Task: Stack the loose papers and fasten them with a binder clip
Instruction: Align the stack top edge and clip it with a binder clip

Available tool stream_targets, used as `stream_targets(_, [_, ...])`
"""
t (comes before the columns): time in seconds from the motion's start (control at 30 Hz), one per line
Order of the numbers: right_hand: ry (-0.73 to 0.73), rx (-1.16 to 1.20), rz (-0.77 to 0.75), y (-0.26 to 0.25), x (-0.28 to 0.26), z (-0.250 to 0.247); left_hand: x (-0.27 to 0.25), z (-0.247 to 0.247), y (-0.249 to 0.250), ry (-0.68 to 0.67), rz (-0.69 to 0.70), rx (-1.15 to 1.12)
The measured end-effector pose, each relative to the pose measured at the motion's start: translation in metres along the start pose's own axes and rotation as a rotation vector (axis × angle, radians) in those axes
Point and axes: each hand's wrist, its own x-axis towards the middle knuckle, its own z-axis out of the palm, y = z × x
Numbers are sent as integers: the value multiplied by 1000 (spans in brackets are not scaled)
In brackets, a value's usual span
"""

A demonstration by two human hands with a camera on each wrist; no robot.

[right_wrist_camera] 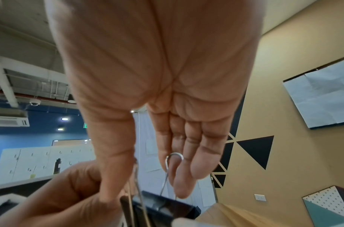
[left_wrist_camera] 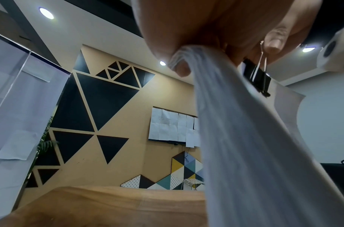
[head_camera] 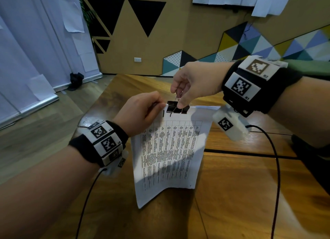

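A stack of printed papers (head_camera: 167,149) hangs above the wooden table (head_camera: 241,185), lifted by its top edge. My left hand (head_camera: 142,108) pinches the top left corner of the papers (left_wrist_camera: 235,138). A black binder clip (head_camera: 177,107) sits on the top edge, and my right hand (head_camera: 185,88) pinches its silver wire handles between thumb and fingers. The left wrist view shows the clip (left_wrist_camera: 257,79) biting the sheets from below. In the right wrist view the clip (right_wrist_camera: 163,205) lies under my thumb and fingers, one wire loop against a fingertip.
Black cables (head_camera: 275,167) trail from both wristbands over the table. The table's far edge (head_camera: 142,76) meets a wall with triangle patterns. A dark bag (head_camera: 75,79) lies on the floor at the left.
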Motion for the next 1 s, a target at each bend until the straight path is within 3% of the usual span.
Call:
stream_targets(0.27, [13,13,-13,8,3,3,-4,-16,-11,-139,-72,-23])
stream_targets(0.33, [-8,74,-7,14,5,2,-11,-21,-20,-111,-227,-176])
stream_targets(0.4, [-45,174,6,21,8,0,-19,-22,-28,-49,-473,-537])
stream_targets(0.5, [-97,362,39,30,12,-3,-35,-14,-33,-122,-711,-901])
stream_targets(0.57, [-122,423,45,33,15,-4,-42,-3,-29,-112,-743,-963])
stream_targets(0.7, [-89,423,48,34,17,-1,-44,16,-22,91,-763,-1010])
stream_targets(0.87, [216,296,-15,35,12,10,-54,28,-23,200,-770,-905])
stream_targets(1.0, [133,136,-38,37,10,34,-59,30,-20,247,-789,-885])
